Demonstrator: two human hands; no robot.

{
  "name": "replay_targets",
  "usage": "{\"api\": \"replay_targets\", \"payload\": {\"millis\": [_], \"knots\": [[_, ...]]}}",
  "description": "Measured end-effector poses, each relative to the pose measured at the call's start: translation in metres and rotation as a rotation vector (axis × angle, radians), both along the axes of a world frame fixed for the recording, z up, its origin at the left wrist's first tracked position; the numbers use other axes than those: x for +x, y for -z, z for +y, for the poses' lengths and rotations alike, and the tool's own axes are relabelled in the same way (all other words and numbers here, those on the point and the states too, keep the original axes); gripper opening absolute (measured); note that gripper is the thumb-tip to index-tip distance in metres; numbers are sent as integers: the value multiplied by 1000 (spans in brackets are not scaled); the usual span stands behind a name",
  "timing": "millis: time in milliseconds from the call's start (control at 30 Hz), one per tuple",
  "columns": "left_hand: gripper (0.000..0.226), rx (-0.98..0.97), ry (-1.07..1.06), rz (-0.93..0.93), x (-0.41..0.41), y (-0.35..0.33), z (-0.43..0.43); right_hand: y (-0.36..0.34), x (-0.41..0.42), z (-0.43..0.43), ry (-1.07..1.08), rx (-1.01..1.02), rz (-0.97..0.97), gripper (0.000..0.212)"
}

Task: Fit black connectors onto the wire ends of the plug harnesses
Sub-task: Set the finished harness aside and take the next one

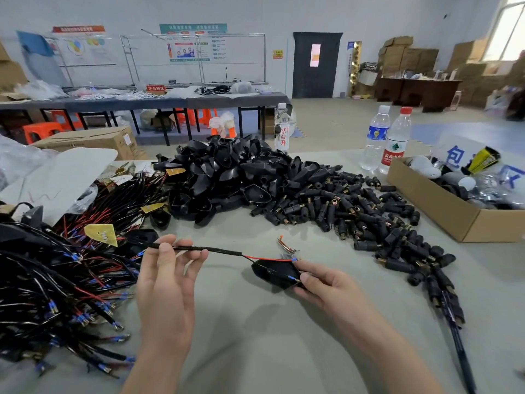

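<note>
— While the left hand [167, 282] is raised with its palm towards the camera over the table [255, 336], what is it holding?

— It pinches a harness cable [218, 249] between thumb and fingertips. From there the black sheath runs almost level to the right.

— And at the far end of that cable?

— The sheath stops and a red wire [267, 258] comes out, arching over a black shell [272, 273]. The right hand [326, 288] grips that shell from its right side, thumb on top and fingers underneath. A blue-sleeved terminal [292, 278] lies against the shell, just beside the thumb tip.

— Does the shell rest on the tabletop?

— I cannot tell; it sits low, between the two hands.

— Where are the loose parts?

— Barrel connectors [355, 211] with brass tips lie heaped right of centre, spreading towards a cardboard box [443, 211]. Touching that heap on its left is a pile of shells [227, 172]. A heap of harnesses [56, 280], red and black wires with blue-sleeved ends, fills the left side, near the left hand. Two water bottles [376, 137] stand upright just behind the box.
</note>
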State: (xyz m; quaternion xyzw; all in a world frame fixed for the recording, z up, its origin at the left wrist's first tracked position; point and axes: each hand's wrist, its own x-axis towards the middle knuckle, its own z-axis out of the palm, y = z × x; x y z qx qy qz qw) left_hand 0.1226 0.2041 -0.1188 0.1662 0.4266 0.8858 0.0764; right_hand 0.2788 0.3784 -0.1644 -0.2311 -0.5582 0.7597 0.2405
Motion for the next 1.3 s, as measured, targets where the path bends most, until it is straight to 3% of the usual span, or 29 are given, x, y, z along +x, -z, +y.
{"api": "replay_targets", "payload": {"millis": [433, 633, 967, 1067, 1200, 1300], "knots": [[23, 4, -18, 49, -1, -1, -3, -8, 3, 1, 15, -127, 113, 29], [28, -111, -24, 153, 1, 1, -4, -6, 2, 3, 67, -156, 125, 28], [25, -165, -128, 244, 0, 2, -3, -9, 1, -3, 82, 51, 5, 27], [26, -99, -80, 163, 2, 0, -1, -9, -1, -6, 89, 43, 6, 27], [23, 85, 74, -90, -4, -3, -4, -7, -1, -7, 98, 6, 13, 24], [20, 118, 115, -239, -9, 2, -2, -6, -2, -10, 71, -42, 35, 23]]}}
